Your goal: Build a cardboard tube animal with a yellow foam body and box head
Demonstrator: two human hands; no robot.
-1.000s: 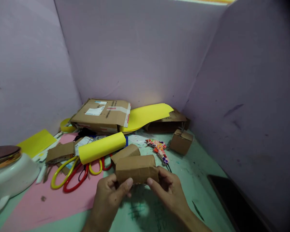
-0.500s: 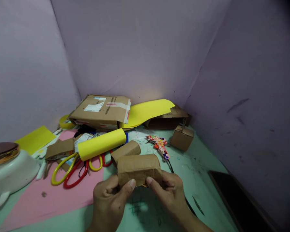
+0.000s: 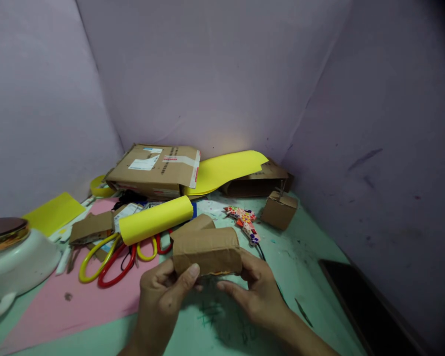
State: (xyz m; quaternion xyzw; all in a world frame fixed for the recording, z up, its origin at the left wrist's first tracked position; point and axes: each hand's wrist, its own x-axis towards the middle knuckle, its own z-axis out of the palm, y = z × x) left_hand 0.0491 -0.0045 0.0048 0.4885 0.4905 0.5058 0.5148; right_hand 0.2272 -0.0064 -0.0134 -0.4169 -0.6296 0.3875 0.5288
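Both my hands hold a rolled brown cardboard tube (image 3: 206, 248) just above the green table (image 3: 311, 257). My left hand (image 3: 163, 291) grips its left end, thumb pressed on the front. My right hand (image 3: 254, 289) holds the right end, fingers curled under it and thumb reaching along the bottom edge. A second cardboard roll (image 3: 193, 225) lies right behind the tube. A yellow paper roll (image 3: 155, 219) rests to the left of that, over red and yellow scissors (image 3: 111, 259).
A pink sheet (image 3: 81, 301) lies at front left, a white bowl-like object (image 3: 11, 262) at far left. Flattened cardboard boxes (image 3: 155, 168) and a yellow sheet (image 3: 226, 170) sit at the back. A small cardboard box (image 3: 280, 208) and a colourful glue gun (image 3: 244, 221) lie right; a dark slab (image 3: 363, 306) at front right.
The tube has shifted slightly left and up in my hands. My right thumb has slid off its front face to below the lower edge.
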